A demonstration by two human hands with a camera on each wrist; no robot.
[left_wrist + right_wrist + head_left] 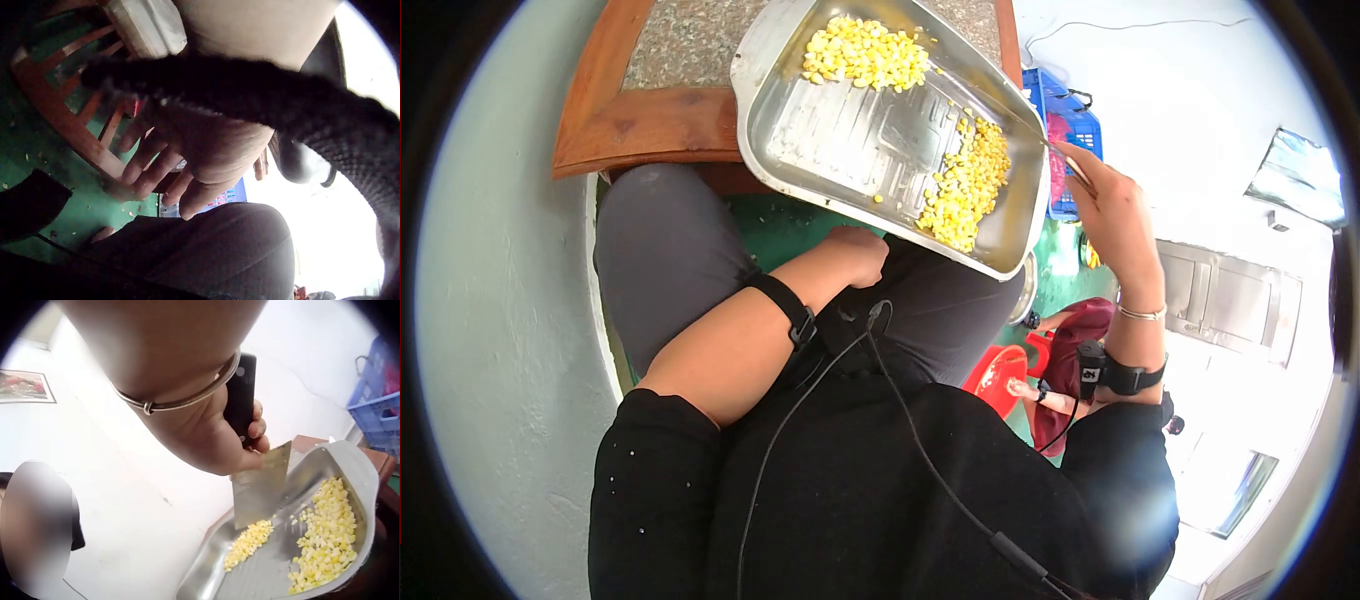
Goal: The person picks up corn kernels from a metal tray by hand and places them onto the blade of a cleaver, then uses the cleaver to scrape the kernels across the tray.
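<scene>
My right hand (1112, 215) (200, 437) grips the black handle (241, 397) of a knife with a broad metal blade (261, 487), at the right side of a metal tray (785, 186) (369, 487). Two separate piles of yellow kernels lie in the tray: one at the far end (865, 55) (328, 537), one nearer the knife (970, 185) (249, 544). The blade reaches down beside this second pile in the right wrist view. Below the tray's near edge, my left hand (858, 256) (206, 150) holds nothing, its fingers loosely bent.
The tray rests partly on a wood-edged stone-top table (670, 125) and juts out over the lap. Beyond it stands a blue crate (1090, 130). At the lower right are a red basin (997, 380) and another person in dark red clothing (1090, 320).
</scene>
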